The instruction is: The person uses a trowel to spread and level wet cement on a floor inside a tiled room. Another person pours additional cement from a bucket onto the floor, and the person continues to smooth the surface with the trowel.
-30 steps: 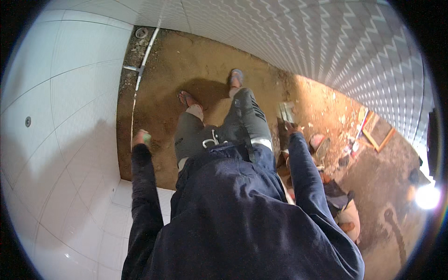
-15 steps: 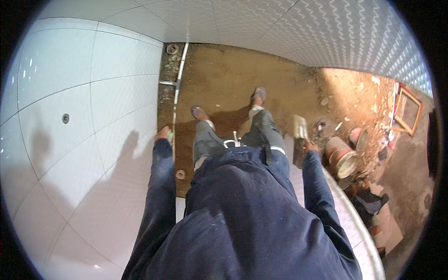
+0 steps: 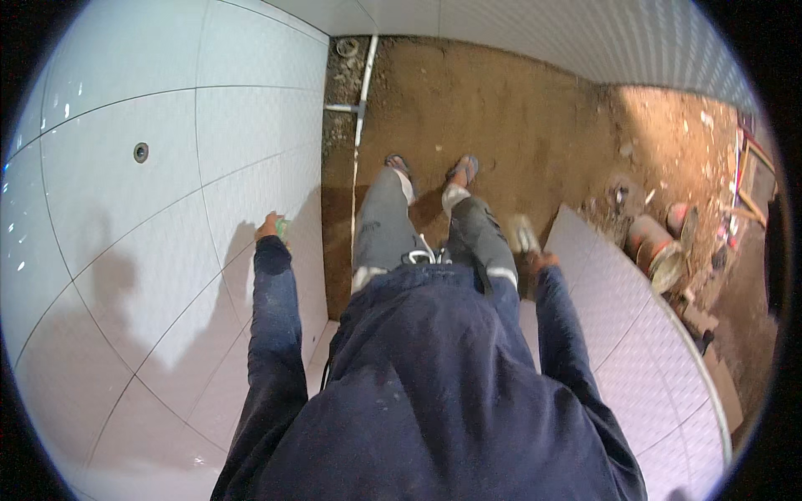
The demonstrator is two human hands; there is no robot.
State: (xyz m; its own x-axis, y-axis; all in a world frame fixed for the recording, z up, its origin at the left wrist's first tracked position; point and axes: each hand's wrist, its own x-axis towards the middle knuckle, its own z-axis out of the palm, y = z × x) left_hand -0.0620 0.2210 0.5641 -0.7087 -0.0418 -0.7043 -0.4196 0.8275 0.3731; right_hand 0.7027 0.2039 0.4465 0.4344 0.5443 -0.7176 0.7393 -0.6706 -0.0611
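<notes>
My left hand (image 3: 268, 226) is by the glossy white tiled wall (image 3: 117, 125), its fingers closed on a small pale green thing (image 3: 281, 225) too small to name. To the right of my legs, my right hand (image 3: 545, 262) grips a flat rectangular plastering trowel (image 3: 525, 234). Motion blurs the trowel's blade, which points away from me over the brown dirt floor (image 3: 501, 108). A low tiled wall (image 3: 610, 292) stands just right of that hand.
A white pipe (image 3: 365, 75) with a branch runs along the foot of the left wall. A round drain fitting (image 3: 141, 152) sits in that wall. Dirty buckets (image 3: 656, 250), rubble and a wooden frame (image 3: 756, 159) lie at the right. Patterned tiles (image 3: 585, 42) cover the far wall.
My left hand has risen from beside the floor pipe onto the tiled wall. The trowel has turned and blurred in my right hand. My view has shifted, and my feet are closer together.
</notes>
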